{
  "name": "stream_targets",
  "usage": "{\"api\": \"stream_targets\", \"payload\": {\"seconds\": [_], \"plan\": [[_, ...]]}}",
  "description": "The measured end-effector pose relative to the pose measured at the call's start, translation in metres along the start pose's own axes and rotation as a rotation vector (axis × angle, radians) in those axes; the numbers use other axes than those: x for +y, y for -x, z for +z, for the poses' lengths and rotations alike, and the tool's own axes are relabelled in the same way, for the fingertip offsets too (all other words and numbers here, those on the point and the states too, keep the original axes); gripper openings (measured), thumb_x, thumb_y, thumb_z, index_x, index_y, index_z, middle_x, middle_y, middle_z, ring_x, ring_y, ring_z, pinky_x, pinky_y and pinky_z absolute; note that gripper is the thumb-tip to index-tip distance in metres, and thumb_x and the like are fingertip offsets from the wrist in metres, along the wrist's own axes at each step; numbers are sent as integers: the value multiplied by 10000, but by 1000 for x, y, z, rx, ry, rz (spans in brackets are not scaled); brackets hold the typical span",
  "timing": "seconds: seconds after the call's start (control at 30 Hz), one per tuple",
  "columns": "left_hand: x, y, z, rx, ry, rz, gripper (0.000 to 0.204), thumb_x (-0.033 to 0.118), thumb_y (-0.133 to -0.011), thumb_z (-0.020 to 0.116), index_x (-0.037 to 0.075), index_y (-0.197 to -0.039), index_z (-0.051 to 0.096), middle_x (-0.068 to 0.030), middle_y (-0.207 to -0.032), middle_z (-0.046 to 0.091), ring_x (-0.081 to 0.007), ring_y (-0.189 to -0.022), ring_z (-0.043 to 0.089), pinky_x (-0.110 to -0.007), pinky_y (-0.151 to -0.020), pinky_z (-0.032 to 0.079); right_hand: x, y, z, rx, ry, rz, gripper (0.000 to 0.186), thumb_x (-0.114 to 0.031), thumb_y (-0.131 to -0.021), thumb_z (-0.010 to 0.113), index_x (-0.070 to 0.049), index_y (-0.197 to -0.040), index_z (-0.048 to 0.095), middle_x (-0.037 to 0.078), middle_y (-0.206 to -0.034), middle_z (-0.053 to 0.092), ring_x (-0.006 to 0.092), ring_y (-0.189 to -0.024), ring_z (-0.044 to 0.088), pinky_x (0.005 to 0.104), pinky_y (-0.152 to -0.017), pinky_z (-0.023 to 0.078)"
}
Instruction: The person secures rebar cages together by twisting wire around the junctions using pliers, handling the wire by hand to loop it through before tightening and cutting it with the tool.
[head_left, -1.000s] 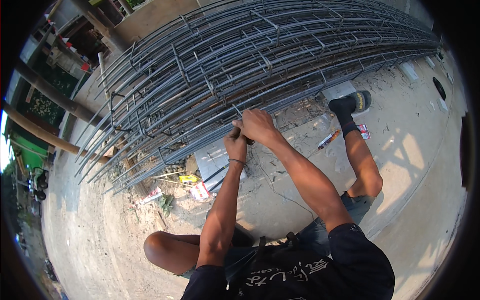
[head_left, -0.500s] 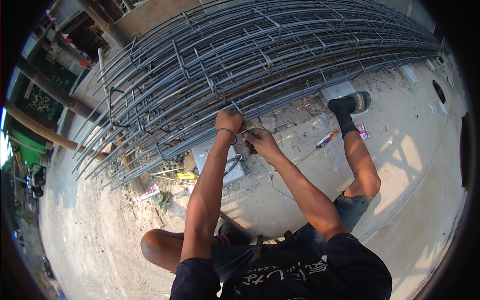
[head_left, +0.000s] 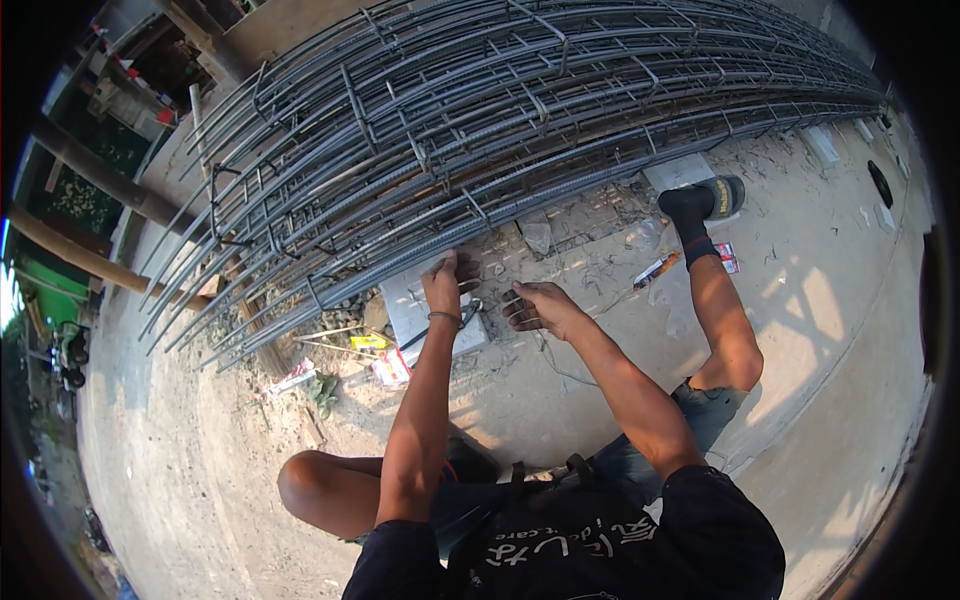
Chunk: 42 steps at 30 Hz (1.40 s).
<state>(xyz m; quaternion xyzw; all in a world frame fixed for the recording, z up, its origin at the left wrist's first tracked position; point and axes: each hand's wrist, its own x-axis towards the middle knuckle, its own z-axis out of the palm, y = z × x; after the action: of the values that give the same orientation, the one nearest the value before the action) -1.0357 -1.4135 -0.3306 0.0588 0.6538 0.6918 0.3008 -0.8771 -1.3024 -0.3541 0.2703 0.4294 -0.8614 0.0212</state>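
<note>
My left hand [head_left: 444,285] hovers over a pale square block [head_left: 405,300], its fingers apart and nothing seen in them. A dark-handled tool [head_left: 468,312], perhaps pliers, lies on that block, partly covered by my left wrist. To the right, my right hand [head_left: 545,308] faces the left one across a gap, fingers spread and slightly bent. A thin wire [head_left: 562,372] curves below the right hand; whether it touches the hand is too fine to tell. Just beyond both hands lies the near edge of a stack of rebar cages [head_left: 430,165].
Loose bar ends [head_left: 190,325] stick out at the left. Another pale block [head_left: 677,172] supports the stack near my right foot [head_left: 690,213]. Around lie a yellow packet [head_left: 368,342], a red-and-white packet [head_left: 391,370], a colourful wrapper [head_left: 656,270] and a stone [head_left: 537,236].
My hands were together at the near rebar edge. Now they have parted and drawn back toward me, the left one over the pale block, with fingers spread.
</note>
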Motion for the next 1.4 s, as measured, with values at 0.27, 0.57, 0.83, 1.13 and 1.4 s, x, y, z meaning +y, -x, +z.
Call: {"api": "stream_targets", "payload": {"seconds": [0.27,0.57,0.83,1.13,1.4], "plan": [[-83,2,-74,-9,-1557,453,329,211,-681,736,47,-956,661,-211,-995,584,-372,-1001,527,-426,-784,488,-30,4,-37,169,283,-87,236,-257,-919,549,-37,-981,608,54,-802,648,112,-660,620,253,-614,534],[-89,-5,-84,-426,-1718,636,249,212,-740,681,20,-893,635,-180,-951,569,-355,-982,527,-437,-738,492,-38,30,-39,212,267,-124,231,-243,-903,579,-32,-992,602,48,-809,644,101,-666,605,244,-618,519],[-72,-12,-82,-168,-1517,551,157,60,-739,565,33,-888,606,-182,-797,622,-372,-762,604,-454,-634,478,-39,46,-29,212,387,-339,244,-253,-902,587,-20,-973,607,37,-746,629,86,-644,578,231,-630,500],[112,52,-74,-599,-324,243,124,39,-847,584,-54,-907,642,-65,-647,595,-100,-539,516,-243,-499,421,-53,59,20,-30,361,-745,512,-427,-862,604,-23,-1169,532,115,-1119,555,188,-1062,517,358,-909,423],[105,91,56,-339,511,222,232,76,-919,520,-83,-1085,551,-143,-925,630,-163,-780,610,-258,-723,514,-64,93,78,-178,278,-697,849,-371,-719,769,5,-1278,251,160,-1219,422,241,-1090,500,354,-895,454]]}}
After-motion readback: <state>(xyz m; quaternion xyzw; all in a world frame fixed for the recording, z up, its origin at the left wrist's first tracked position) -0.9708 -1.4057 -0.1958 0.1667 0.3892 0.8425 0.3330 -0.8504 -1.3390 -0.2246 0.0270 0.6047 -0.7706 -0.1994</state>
